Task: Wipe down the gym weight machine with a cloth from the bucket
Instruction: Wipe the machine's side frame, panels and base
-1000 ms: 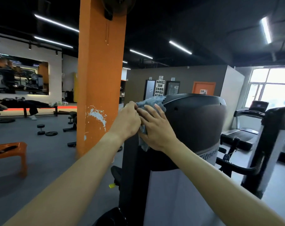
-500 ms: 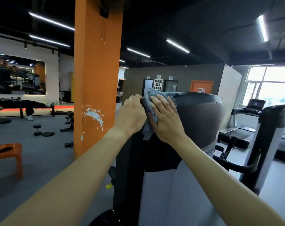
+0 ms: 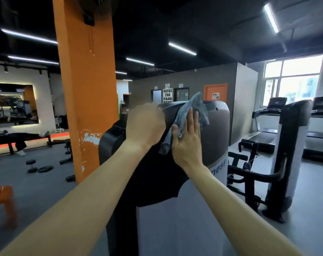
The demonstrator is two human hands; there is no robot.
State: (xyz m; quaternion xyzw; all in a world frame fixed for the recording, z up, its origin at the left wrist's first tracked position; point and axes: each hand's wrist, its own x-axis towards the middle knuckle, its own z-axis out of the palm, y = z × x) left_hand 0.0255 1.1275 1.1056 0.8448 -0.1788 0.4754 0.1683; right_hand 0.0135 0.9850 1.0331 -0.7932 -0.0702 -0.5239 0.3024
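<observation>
The weight machine (image 3: 217,132) stands right in front of me, with a dark rounded cover over a white panel. A blue-grey cloth (image 3: 195,105) lies crumpled over the cover's top edge and down its face. My right hand (image 3: 188,141) presses the cloth flat against the cover, fingers straight and pointing up. To the left of the cloth, my left hand (image 3: 144,124) is blurred, its fingers curled over the cover's top left edge. No bucket is in view.
An orange pillar (image 3: 87,89) rises just left of the machine. A second machine (image 3: 290,145) and treadmills (image 3: 264,133) stand at the right. Dumbbells (image 3: 31,165) lie on the grey floor at the left, near an orange stool (image 3: 2,200). A person (image 3: 18,135) lies on a bench.
My right hand has slid the cloth to the right across the cover's top and flattened out on it. The cloth is now apart from my left hand, which stays at the left edge.
</observation>
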